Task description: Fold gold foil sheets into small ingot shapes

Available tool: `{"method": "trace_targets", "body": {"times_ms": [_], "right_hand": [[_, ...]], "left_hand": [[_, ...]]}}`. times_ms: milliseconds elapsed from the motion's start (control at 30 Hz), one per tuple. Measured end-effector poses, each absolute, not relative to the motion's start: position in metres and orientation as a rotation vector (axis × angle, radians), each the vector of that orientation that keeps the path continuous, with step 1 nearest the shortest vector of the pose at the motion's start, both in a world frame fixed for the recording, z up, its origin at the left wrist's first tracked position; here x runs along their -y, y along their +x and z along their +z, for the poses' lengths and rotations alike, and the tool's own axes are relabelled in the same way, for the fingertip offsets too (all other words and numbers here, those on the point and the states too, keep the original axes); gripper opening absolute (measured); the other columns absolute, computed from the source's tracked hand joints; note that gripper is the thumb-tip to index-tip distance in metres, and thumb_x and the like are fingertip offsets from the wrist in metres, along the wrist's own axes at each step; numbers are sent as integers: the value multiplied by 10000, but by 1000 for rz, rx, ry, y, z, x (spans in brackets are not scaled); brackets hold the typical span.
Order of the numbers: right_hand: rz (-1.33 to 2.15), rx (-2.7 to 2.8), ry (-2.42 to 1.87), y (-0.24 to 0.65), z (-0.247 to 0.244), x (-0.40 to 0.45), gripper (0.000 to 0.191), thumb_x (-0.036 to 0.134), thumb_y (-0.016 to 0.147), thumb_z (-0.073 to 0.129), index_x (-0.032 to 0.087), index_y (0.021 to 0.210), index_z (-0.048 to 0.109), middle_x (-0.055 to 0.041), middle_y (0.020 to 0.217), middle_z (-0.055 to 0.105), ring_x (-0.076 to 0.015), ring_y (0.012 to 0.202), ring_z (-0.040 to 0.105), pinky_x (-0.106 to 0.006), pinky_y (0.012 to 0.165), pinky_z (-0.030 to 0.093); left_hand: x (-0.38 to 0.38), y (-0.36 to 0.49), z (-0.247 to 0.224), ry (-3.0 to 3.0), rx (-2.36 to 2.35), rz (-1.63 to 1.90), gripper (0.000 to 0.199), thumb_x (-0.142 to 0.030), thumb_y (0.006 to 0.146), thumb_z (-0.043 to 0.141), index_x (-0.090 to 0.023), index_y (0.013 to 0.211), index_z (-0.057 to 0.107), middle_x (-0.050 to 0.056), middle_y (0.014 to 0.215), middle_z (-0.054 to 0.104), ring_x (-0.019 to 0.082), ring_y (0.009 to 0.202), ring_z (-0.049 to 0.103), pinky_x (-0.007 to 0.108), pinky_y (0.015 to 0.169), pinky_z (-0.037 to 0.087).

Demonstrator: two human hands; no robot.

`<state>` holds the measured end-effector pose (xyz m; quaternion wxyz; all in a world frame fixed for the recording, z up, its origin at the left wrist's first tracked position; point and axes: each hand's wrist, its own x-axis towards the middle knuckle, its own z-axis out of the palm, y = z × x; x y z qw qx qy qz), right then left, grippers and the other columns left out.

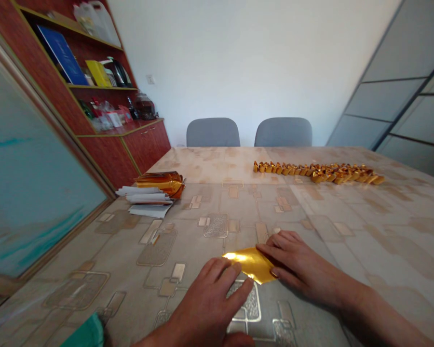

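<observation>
A shiny gold foil sheet [251, 264], with slanted edges, lies near the front of the table between my hands. My left hand [217, 296] rests at its lower left side, fingertips on the foil's edge and fingers somewhat apart. On the right side, my right hand [296, 262] grips the foil's end between thumb and fingers. Part of the sheet's right end is hidden under those fingers.
A stack of gold foil and white paper [161, 188] sits at the back left of the patterned table [188, 164]. Rows of folded gold pieces [342, 173] stand at the back right. Two grey chairs [212, 132] are behind the table. Something green [85, 332] shows at the lower left.
</observation>
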<state>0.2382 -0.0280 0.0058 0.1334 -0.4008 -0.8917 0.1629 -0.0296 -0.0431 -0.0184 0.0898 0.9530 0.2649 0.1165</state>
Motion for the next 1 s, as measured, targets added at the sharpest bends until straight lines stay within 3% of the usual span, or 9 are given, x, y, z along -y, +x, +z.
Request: {"method": "trace_targets", "body": {"times_ms": [133,400,633,833,1000], "right_hand": [[484,2642,-1085,248,15,31,287,217,935,568,213,1218,613,-80,1081,649,-240,999,557,-400,923,408],[183,2801,-1043,235,16,25,110,177,913,509,211,892,611,-47,893,649,-219,881,545,-410,906,373],[236,2754,-1016,233,4,20,105,199,931,507,190,901,607,-54,895,627,-214,861,513,-376,846,368],[525,2583,-1066,232,5,10,277,340,1059,448,216,953,672,-27,875,651,-194,861,544,-365,851,360],[643,2494,-1096,234,2,5,268,372,1046,480,213,942,670,-31,889,663,-207,894,556,-368,862,376]], "left_hand": [[44,-25,-11,2750,-865,326,623,-584,872,649,-153,1315,572,166,1260,617,358,1119,546,550,965,475],[36,-26,-2,2673,-875,313,462,-372,876,712,-155,1270,608,113,1224,652,307,1087,566,495,975,492],[27,-35,-3,2633,-806,338,404,-285,927,644,-191,1313,570,88,1280,640,272,1147,552,434,1036,463],[20,-42,2,2626,-731,306,208,-218,971,555,-197,1176,588,63,1235,646,232,1150,557,382,1080,417],[15,-42,3,2796,-663,288,334,-232,988,533,-198,1320,515,82,1278,635,233,1131,580,371,1033,446]]}}
